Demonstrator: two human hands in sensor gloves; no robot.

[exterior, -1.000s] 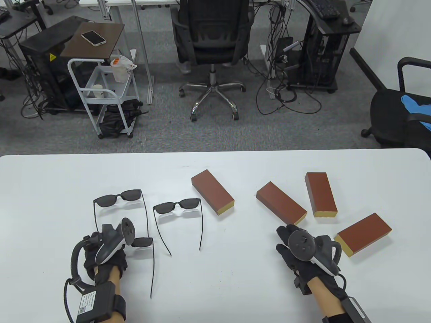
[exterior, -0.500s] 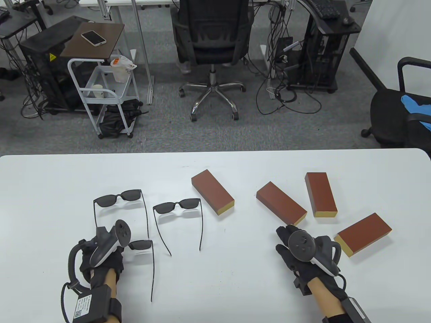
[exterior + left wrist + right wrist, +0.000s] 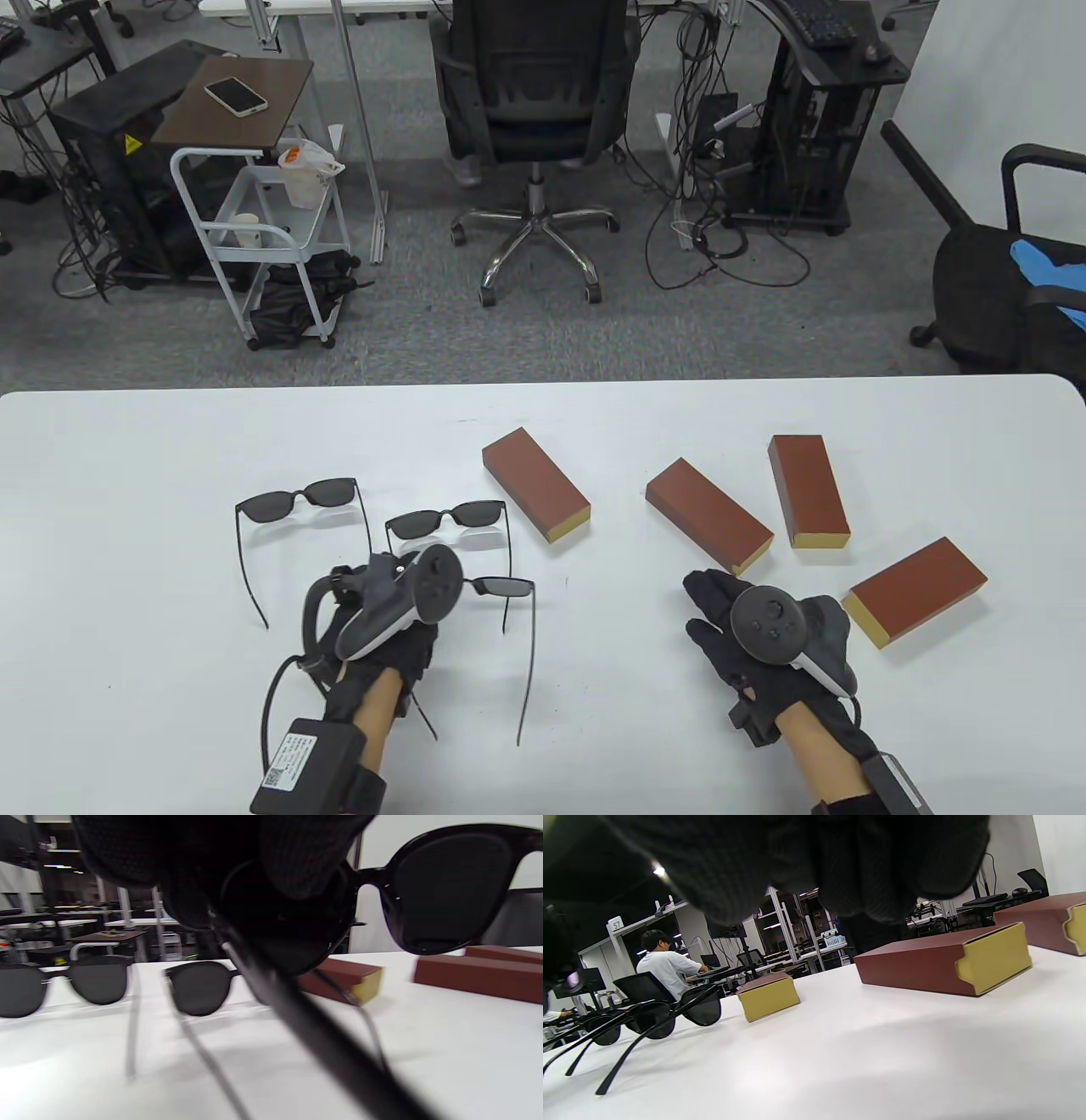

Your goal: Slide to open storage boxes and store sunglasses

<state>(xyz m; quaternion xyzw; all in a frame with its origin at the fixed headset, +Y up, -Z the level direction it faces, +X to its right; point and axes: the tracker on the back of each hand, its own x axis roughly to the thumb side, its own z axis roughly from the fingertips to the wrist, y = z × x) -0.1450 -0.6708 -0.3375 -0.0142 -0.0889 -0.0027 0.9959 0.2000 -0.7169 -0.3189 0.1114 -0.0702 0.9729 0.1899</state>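
Now | left hand [image 3: 386, 624] pinches sunglasses [image 3: 506, 587] at one lens, just nearer than centre box [image 3: 535, 484] | right hand [image 3: 747, 632] relaxed, empty | frames light, temples fragile; hold by front

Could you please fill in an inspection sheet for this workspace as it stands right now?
Surface: white table, bare where visible.
Job's things: four brown storage boxes, all closed, lying apart at different angles. Two sunglasses rest on the table, arms unfolded; a third pair is held.
Clutter: nothing seen on the table.
Grippers: left hand has its grip on the third pair by one lens; right hand is near the closest box, holding nothing.
Cables: glove leads run along both wrists; tangled cords on the floor.
Surroundings: office chair, cart, phone on a side table.
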